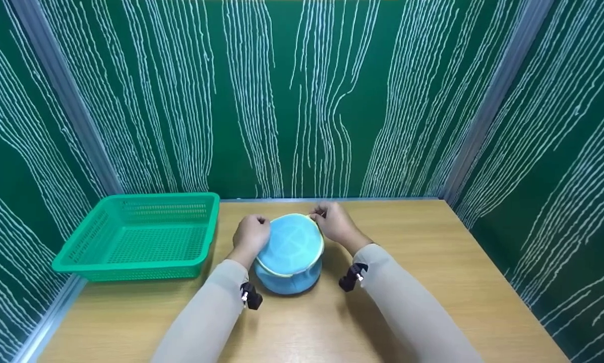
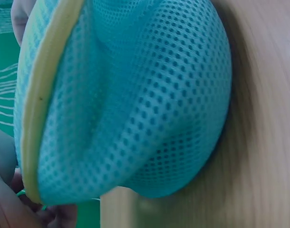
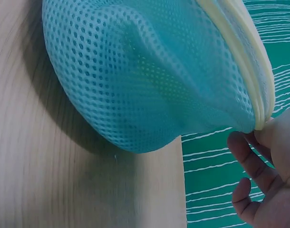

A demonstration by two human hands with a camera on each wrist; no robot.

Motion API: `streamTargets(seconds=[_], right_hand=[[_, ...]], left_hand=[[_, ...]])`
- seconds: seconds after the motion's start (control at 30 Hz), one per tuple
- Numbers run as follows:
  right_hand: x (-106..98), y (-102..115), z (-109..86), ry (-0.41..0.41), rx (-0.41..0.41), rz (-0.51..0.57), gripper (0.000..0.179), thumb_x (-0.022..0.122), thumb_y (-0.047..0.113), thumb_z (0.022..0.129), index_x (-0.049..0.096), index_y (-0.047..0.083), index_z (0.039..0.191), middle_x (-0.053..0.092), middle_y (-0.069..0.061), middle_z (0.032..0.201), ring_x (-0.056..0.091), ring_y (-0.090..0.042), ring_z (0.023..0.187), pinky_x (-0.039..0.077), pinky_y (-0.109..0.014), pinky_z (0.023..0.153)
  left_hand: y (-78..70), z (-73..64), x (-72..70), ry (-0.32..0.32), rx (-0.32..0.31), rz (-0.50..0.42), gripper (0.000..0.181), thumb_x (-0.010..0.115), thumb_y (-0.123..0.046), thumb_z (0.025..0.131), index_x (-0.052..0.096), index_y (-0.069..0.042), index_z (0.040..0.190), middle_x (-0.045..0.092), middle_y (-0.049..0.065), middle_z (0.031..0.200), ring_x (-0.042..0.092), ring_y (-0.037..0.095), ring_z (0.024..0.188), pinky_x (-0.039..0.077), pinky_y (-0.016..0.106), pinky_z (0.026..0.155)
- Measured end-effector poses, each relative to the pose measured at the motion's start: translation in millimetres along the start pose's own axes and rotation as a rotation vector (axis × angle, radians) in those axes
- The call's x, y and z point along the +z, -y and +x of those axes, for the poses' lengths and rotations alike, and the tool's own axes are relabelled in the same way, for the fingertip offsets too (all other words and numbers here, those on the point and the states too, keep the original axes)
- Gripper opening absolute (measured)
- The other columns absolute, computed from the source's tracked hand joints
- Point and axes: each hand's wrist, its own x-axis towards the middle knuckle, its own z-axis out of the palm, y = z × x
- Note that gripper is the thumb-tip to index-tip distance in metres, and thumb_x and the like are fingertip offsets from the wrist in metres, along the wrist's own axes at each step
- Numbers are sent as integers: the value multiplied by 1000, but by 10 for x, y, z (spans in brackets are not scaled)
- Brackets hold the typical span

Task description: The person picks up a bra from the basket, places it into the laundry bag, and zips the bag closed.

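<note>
A round blue mesh laundry bag (image 1: 292,244) with yellow trim stands on the wooden table between both hands, its flat top tilted toward me. At the bag's upper left edge, my left hand (image 1: 252,234) pinches the rim; in the left wrist view its fingertips are partly hidden behind the yellow trim (image 2: 43,80). My right hand (image 1: 335,222) grips the far right of the rim. In the right wrist view, thumb and index finger of that hand (image 3: 273,175) pinch the trim's end while the other fingers curl loosely. The mesh side (image 3: 111,76) sags in soft folds.
To the left on the wooden table (image 1: 403,237) stands a green plastic basket (image 1: 208,242) with perforated walls. Green panels with white wavy lines (image 1: 302,101) close off the back and both sides, joined by grey metal posts (image 1: 493,101).
</note>
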Motion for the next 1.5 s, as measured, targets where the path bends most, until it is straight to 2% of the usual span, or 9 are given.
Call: streamTargets(seconds=[0.1,0.23,0.37,0.5,0.63,0.73,1.03,1.33,1.5], right_hand=[[24,3,-4,-3,-3,12,9,73,6,110,82,6,110,82,-11,108,74,-23,98,64,-37,87],[41,17,-7,-9,11,8,9,73,7,110,83,7,110,81,-10,108,72,-21,97,63,-36,86],[51,41,-4,2,31,4,10,72,7,111,82,8,112,80,-9,110,71,-22,100,64,-38,89],[61,54,-12,17,65,8,11,71,8,112,82,11,113,80,-7,110,71,-22,101,65,-38,90],[75,72,-14,25,53,13,13,70,8,112,82,11,112,80,-7,110,72,-22,102,65,-39,91],[82,86,-7,27,28,14,13,70,7,112,82,11,112,80,-7,111,73,-22,104,66,-41,94],[103,85,10,39,9,24,12,72,6,111,83,10,110,82,-8,110,73,-21,101,66,-38,90],[64,71,-7,48,32,45,12,71,4,111,82,9,111,81,-9,108,75,-23,100,67,-39,90],[48,31,-15,32,16,39,12,71,2,110,81,8,109,81,-10,107,75,-22,99,66,-38,89]], left_hand=[[-67,7,13,-15,14,21,28,60,-30,116,82,-14,125,80,7,127,74,30,123,58,52,111],[-168,-11,51,12,47,6,28,62,-28,115,80,-13,131,78,9,135,72,31,132,58,53,117],[-249,-32,80,21,78,4,28,62,-27,117,79,-11,132,77,9,134,72,31,128,59,52,116],[-303,-38,95,43,74,-1,30,60,-28,119,79,-10,133,77,9,130,72,29,120,62,52,114],[-330,-32,106,75,100,-15,29,60,-27,120,79,-10,135,77,9,132,72,29,121,61,53,114],[-331,-21,121,93,122,-31,26,62,-23,119,80,-11,133,77,9,132,72,28,122,60,53,115],[-246,31,132,110,101,-35,21,68,-24,116,80,-12,128,74,7,128,69,27,117,61,51,114],[-211,65,93,79,70,-22,20,69,-26,116,79,-11,125,75,8,126,70,28,118,61,48,113],[-174,62,58,63,60,-15,20,68,-27,116,79,-12,123,75,7,124,70,28,117,61,48,110]])
